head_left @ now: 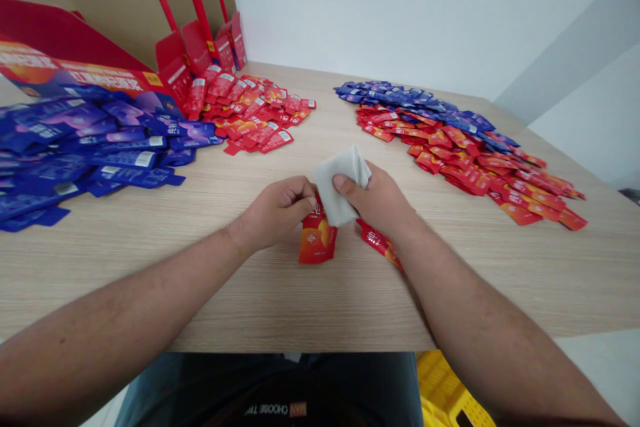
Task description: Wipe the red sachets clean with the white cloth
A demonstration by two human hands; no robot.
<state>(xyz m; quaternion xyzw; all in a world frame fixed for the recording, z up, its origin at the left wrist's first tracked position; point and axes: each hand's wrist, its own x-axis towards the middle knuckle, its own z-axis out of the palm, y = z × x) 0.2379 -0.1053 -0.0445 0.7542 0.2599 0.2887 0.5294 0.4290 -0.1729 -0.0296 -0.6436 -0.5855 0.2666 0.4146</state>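
My left hand (279, 211) is closed on the top edge of a red-orange sachet (317, 240) that lies on the wooden table (280, 300) in front of me. My right hand (381, 201) grips a folded white cloth (340, 181) and presses it against the upper part of that sachet. A second red sachet (375, 240) lies under my right wrist, partly hidden.
Piles of blue sachets (85, 153) and red sachets (250, 110) lie at the left, beside open red cardboard boxes (100, 33). A long heap of blue and red sachets (465, 147) stretches along the right. A yellow crate (445, 393) stands below the table edge.
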